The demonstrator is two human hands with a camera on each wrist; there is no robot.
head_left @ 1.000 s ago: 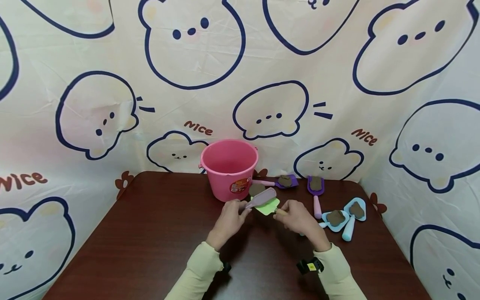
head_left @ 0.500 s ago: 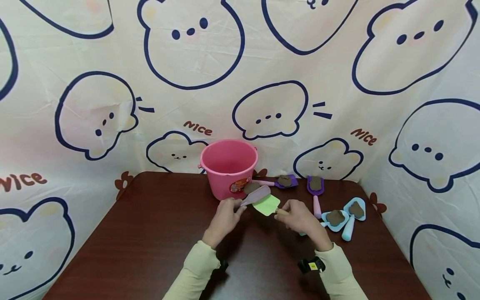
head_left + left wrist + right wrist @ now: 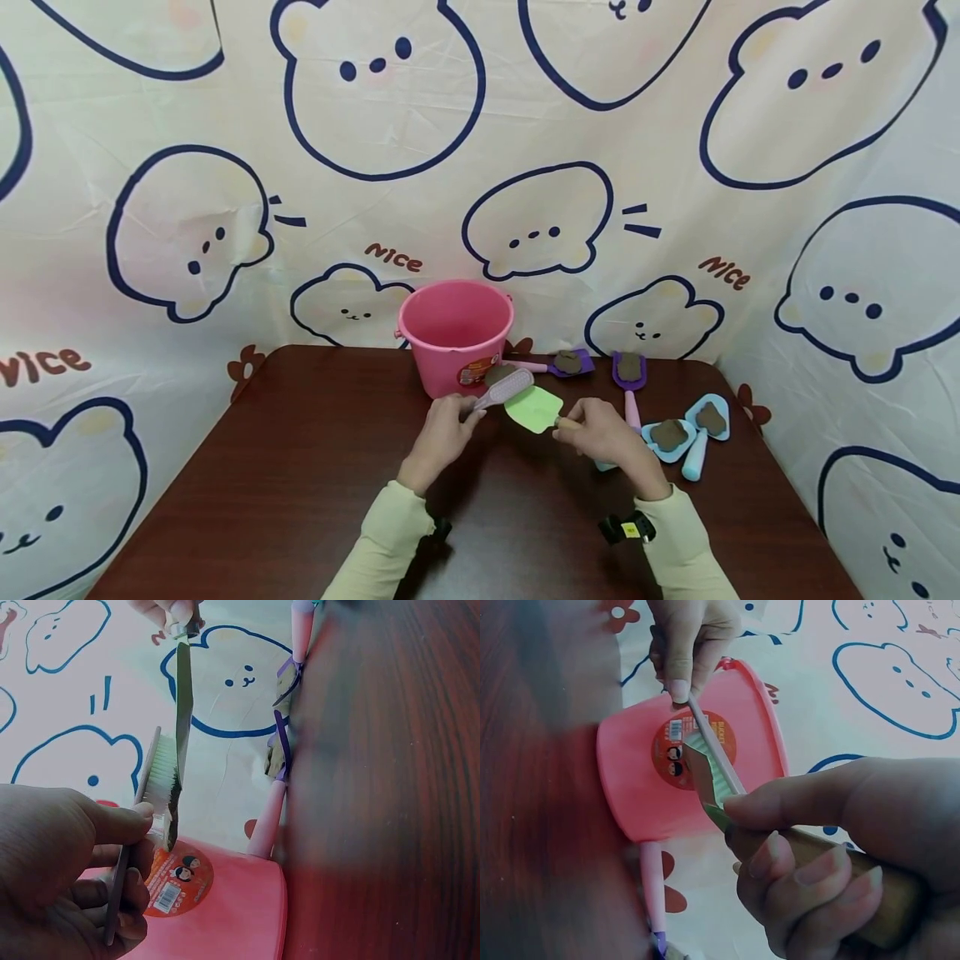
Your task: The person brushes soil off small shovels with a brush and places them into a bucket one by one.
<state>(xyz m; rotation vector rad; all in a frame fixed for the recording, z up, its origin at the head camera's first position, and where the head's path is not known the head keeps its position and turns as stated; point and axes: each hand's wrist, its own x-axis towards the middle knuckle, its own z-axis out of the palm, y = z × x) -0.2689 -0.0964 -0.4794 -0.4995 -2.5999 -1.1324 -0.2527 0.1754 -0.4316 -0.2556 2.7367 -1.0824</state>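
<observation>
In the head view my left hand pinches the handle of a greyish-purple brush. Pale bristles face the blade in the left wrist view. My right hand grips the wooden handle of a small toy shovel with a light green blade. The brush lies against the far left part of that blade. A flat brown piece shows beyond the brush, in front of the bucket; whether it rests on the blade is unclear. Both tools are held above the table.
A pink bucket stands at the back of the dark wooden table. To the right lie a purple shovel, another purple shovel, and blue shovels, all bearing brown clumps. A patterned cloth hangs behind.
My left hand has drawn the brush leftward over the green blade, baring more of it. The brown piece has shifted left too. My right hand stays nearly in place.
</observation>
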